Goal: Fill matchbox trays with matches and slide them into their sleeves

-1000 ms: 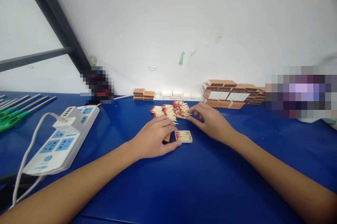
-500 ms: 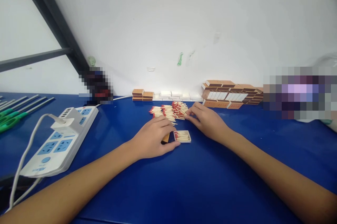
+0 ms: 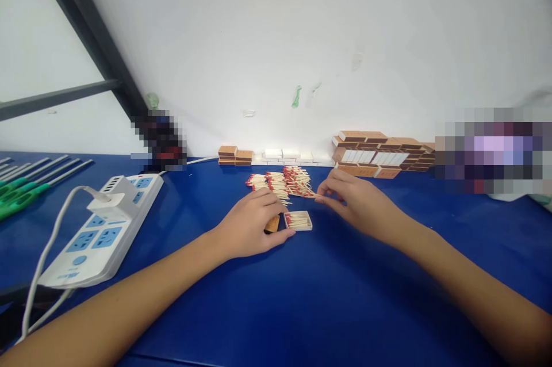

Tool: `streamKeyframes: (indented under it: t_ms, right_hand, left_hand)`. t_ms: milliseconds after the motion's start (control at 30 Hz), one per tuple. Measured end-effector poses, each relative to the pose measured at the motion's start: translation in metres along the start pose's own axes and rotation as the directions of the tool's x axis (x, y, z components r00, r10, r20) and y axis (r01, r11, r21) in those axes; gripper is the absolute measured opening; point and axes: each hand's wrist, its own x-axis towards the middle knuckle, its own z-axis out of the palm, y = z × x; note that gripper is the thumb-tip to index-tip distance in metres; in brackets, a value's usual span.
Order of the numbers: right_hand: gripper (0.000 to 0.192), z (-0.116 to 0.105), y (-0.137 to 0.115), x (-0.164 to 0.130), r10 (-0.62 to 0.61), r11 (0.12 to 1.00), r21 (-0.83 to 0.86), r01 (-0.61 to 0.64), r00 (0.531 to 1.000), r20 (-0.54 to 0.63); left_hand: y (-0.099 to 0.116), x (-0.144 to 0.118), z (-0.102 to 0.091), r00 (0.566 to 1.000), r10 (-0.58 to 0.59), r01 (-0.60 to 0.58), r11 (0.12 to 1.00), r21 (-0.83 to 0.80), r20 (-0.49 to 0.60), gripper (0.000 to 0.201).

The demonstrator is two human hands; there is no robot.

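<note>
From my remote seat I watch 2 bare hands over a blue table (image 3: 276,309). The left hand (image 3: 250,226) curls over a brown matchbox sleeve (image 3: 272,224); its grip is narrow, thumb at the near left corner of a white tray (image 3: 307,228) and fingers at the far left corner. The tray lies flat just right of the sleeve, partly filled with matches, red heads to the left. The right hand (image 3: 356,203) has thumb and forefinger pinched together on 1 match (image 3: 309,195) at the right edge of a loose match pile (image 3: 280,183), which lies on the far side of the tray. Farther off, along the wall, I see white trays (image 3: 288,155) between a small left stack (image 3: 228,154) and a larger right stack (image 3: 362,171) of brown matchboxes. Left and near, I see a power strip (image 3: 106,237).
</note>
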Motion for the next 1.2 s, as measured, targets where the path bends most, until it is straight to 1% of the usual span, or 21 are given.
streamKeyframes:
  t_ms: [167,300,500,733,867,933,1000,1067,1200]
  right_hand:
    - [0.014,-0.002,-0.019,-0.003,-0.03,0.998,0.06,0.029,0.999,0.014]
    - [0.013,0.0,-0.034,-0.004,-0.039,0.996,0.086,0.034,0.998,0.057]
    - [0.013,0.003,-0.047,-0.005,-0.049,0.99,0.139,0.034,0.993,0.108]
    - [0.012,0.0,-0.046,-0.004,-0.034,0.975,0.221,-0.001,0.987,0.154]
    - [0.015,0.0,-0.041,-0.003,-0.04,0.964,0.264,0.01,0.993,0.109]
    - [0.019,0.001,-0.039,-0.003,-0.051,0.965,0.262,0.026,0.994,0.091]
    - [0.023,0.002,-0.038,-0.003,-0.07,0.968,0.248,0.041,0.992,0.108]
    - [0.021,0.003,-0.038,-0.003,-0.072,0.973,0.228,0.041,0.989,0.131]
    - [0.016,0.004,-0.04,-0.004,-0.045,0.976,0.216,0.016,0.99,0.133]
  left_hand:
    - [-0.001,0.0,0.0,1.0,-0.005,0.005,1.0,0.0,-0.009,0.028]
    - [-0.001,0.0,0.001,1.0,-0.014,0.014,1.0,-0.002,-0.001,0.031]
    - [0.0,-0.001,0.002,1.0,-0.007,0.007,1.0,0.001,0.003,0.031]
    - [0.001,-0.001,0.001,1.0,0.005,-0.005,1.0,-0.012,0.006,0.03]
    - [0.003,0.0,0.0,1.0,0.02,-0.02,0.999,-0.036,0.016,0.031]
    - [0.004,0.0,-0.001,0.999,0.032,-0.031,0.998,-0.047,0.014,0.032]
    - [0.005,0.0,-0.001,0.999,0.044,-0.044,0.997,-0.057,0.005,0.032]
    - [0.005,0.0,-0.001,0.998,0.055,-0.055,0.996,-0.066,-0.001,0.032]
    - [0.004,0.0,0.0,0.998,0.059,-0.058,0.996,-0.07,0.007,0.031]
